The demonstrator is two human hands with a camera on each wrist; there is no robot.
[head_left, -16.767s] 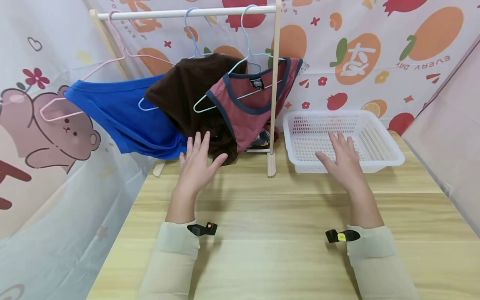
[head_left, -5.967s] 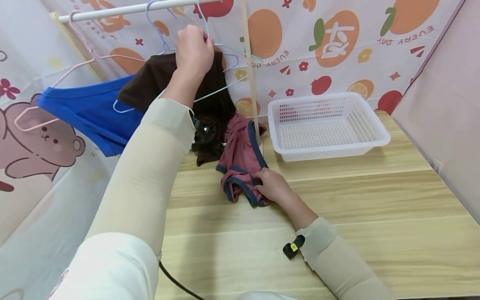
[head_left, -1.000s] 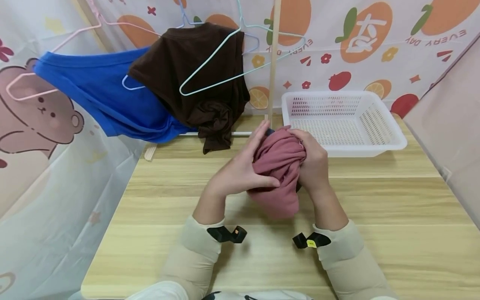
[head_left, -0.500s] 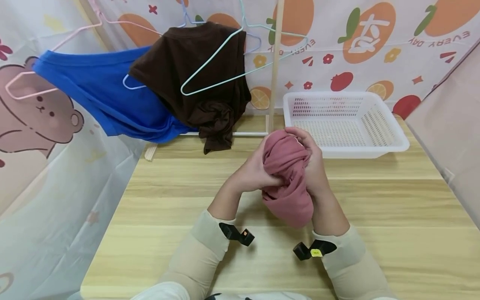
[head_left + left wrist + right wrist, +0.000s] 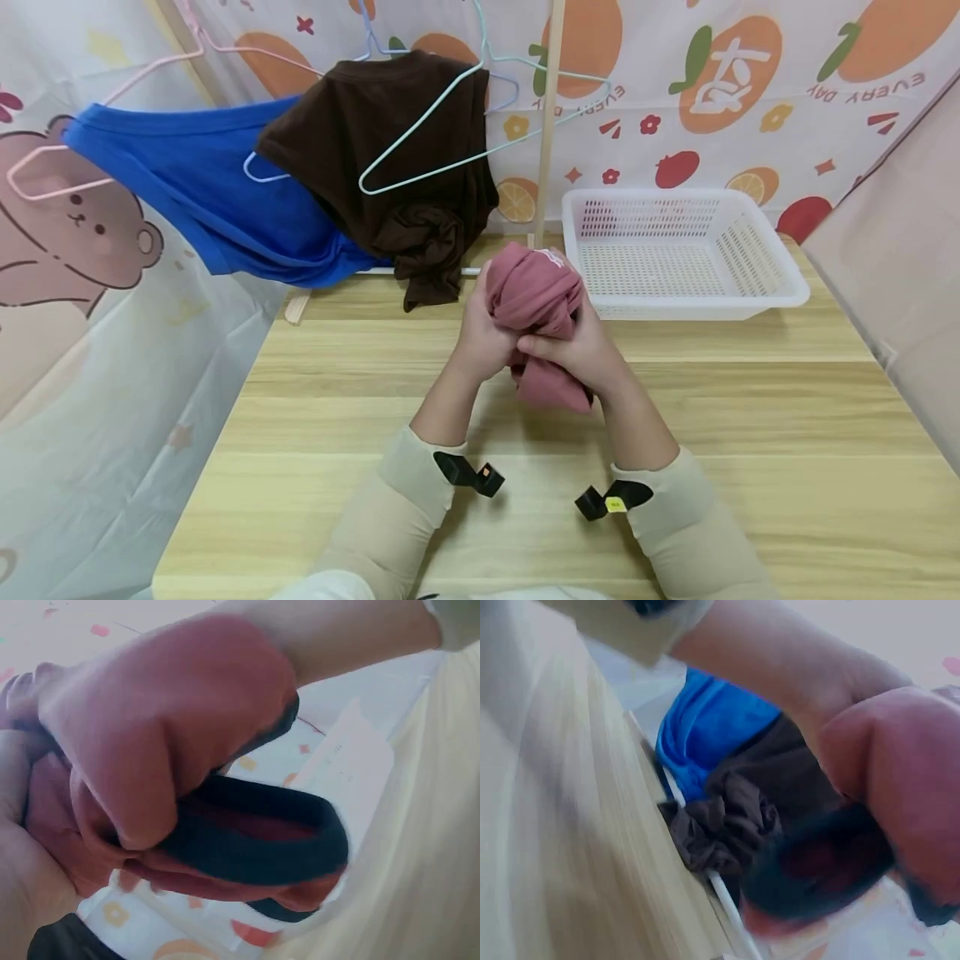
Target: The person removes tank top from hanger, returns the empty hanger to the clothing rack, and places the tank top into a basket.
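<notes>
Both hands hold a bunched dusty-red tank top [image 5: 536,292] above the table, in the middle of the head view. The left hand [image 5: 482,332] grips its left side. From the right, the right hand [image 5: 581,346] clasps it, thumb across the front of the cloth. A loose fold hangs below the hands. Navy trim on the tank top [image 5: 262,844] shows in the left wrist view, at an open loop of cloth. In the right wrist view the tank top [image 5: 911,769] appears at the right, above the table. Most fingers are hidden behind the cloth.
A white perforated basket [image 5: 686,304] stands at the back right of the wooden table [image 5: 337,433]. On the rack at the back left hang a blue garment [image 5: 217,183] and a brown garment [image 5: 420,133]. A bare mint-green hanger [image 5: 427,171] hangs before the brown one.
The tank top, first on the mint-green hanger, has come off and is now bundled in both hands. Within the last second the hands have shifted slightly left and the right thumb has come across the front.
</notes>
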